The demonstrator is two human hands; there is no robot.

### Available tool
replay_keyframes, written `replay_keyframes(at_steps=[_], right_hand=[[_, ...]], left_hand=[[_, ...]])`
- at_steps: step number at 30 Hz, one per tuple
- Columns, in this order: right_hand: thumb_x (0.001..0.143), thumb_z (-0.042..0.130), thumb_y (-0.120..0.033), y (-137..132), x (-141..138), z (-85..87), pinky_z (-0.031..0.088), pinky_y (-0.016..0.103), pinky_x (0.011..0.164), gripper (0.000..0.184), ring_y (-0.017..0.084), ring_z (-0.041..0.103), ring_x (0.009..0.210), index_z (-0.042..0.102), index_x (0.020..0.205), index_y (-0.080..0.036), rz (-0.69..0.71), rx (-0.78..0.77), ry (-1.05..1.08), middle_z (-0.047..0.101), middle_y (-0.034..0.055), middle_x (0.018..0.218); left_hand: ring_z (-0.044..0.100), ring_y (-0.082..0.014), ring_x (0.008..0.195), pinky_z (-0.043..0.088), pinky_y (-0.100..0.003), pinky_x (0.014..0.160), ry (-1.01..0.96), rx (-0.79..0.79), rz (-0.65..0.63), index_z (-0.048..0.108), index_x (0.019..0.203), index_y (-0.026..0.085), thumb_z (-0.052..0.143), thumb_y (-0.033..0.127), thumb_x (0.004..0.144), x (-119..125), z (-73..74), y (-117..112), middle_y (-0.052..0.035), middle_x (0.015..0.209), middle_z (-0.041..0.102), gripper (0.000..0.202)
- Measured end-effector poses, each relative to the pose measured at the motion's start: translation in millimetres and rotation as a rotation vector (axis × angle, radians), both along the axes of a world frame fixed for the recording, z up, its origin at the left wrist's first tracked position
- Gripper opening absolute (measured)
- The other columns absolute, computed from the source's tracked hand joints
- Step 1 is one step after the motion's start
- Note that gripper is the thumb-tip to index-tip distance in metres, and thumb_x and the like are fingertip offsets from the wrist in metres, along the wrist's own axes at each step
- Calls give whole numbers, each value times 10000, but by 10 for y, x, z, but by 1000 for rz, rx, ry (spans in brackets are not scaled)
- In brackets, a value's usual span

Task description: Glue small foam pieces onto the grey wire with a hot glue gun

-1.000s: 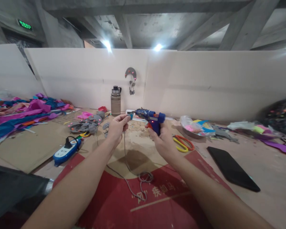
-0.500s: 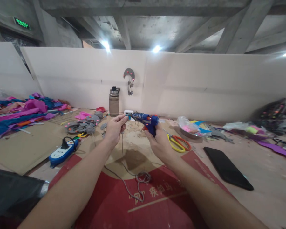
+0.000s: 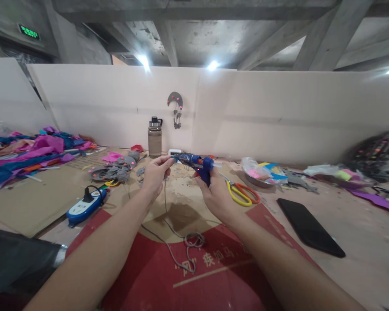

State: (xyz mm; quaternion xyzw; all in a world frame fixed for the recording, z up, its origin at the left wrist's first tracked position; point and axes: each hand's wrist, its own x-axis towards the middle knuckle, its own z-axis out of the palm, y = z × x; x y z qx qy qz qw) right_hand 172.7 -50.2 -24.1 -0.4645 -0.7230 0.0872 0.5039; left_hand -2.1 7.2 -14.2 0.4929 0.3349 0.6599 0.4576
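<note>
My right hand (image 3: 214, 192) grips a blue glue gun (image 3: 196, 164) by its handle, nozzle pointing left. My left hand (image 3: 155, 172) is pinched on a small piece right at the gun's nozzle tip; the piece is too small to make out clearly. A thin grey cord (image 3: 178, 235) hangs down from my left hand and coils on the red-and-tan cardboard (image 3: 149, 276) below. Both hands are raised above the table.
Yellow-and-orange scissors (image 3: 241, 193) lie right of my hands, a black flat pad (image 3: 309, 226) farther right. A blue-white power strip (image 3: 84, 206) lies left. A bottle (image 3: 154, 137), grey felt pieces (image 3: 115, 170), coloured fabric (image 3: 29, 149) and a plastic bag (image 3: 259, 170) stand behind.
The view has shifted slightly; both hands with the glue gun have moved a little lower and left in frame, staying together at the nozzle.
</note>
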Motion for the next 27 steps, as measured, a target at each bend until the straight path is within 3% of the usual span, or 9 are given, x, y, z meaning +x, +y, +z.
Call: replay_keyframes(at_steps=[27], right_hand=[[853,454,-336,11,5,-24,430,389,735,312,254,578,858,495,1122,-184,-40,57,-59,613,125,957]], left_hand=[[367,-21,385,179,-181,370,-50,-4,-9,676,791,133,784,331,562,0,7,16,38,527,526,322]])
